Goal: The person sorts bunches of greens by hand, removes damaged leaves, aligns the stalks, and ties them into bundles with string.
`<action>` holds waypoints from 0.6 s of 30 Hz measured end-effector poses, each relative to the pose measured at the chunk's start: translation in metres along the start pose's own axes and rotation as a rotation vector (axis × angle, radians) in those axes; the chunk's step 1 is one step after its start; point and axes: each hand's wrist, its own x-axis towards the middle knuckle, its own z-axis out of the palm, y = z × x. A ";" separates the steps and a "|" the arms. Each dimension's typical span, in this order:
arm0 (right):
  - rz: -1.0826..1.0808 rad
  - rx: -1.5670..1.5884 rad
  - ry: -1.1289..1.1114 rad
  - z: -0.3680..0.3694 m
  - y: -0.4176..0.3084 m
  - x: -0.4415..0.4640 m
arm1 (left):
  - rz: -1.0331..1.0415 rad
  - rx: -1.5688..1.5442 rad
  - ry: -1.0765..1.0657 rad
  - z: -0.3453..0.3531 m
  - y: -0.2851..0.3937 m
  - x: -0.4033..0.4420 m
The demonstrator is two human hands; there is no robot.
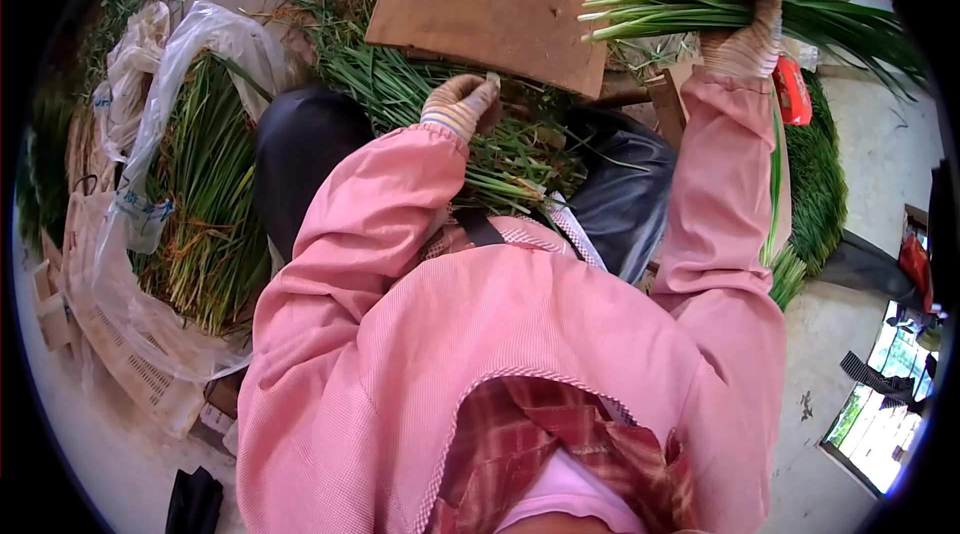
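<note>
My right hand (742, 29), in a brown-and-white work glove, is closed around a bunch of garlic chives (660, 12). Their pale cut ends point left and the green leaves droop off to the right. My left hand (462, 106), gloved as well, is curled with its fingers pressed together above my lap. A small pale bit shows at its fingertips, too small to name. Under and beside that hand lie loose chives (385, 89) and a small heap of chive stalks (510, 184) between my knees.
A brown wooden board (490, 4) lies in front of me. At left, a plastic-lined crate (140, 359) holds a mass of chives (205, 204). More stacked chives (815, 184) stand at right, near a red object (792, 92). Scraps litter the floor.
</note>
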 end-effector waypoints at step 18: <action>-0.011 -0.355 0.469 -0.054 -0.038 -0.027 | 0.125 0.582 -0.078 -0.008 -0.034 -0.001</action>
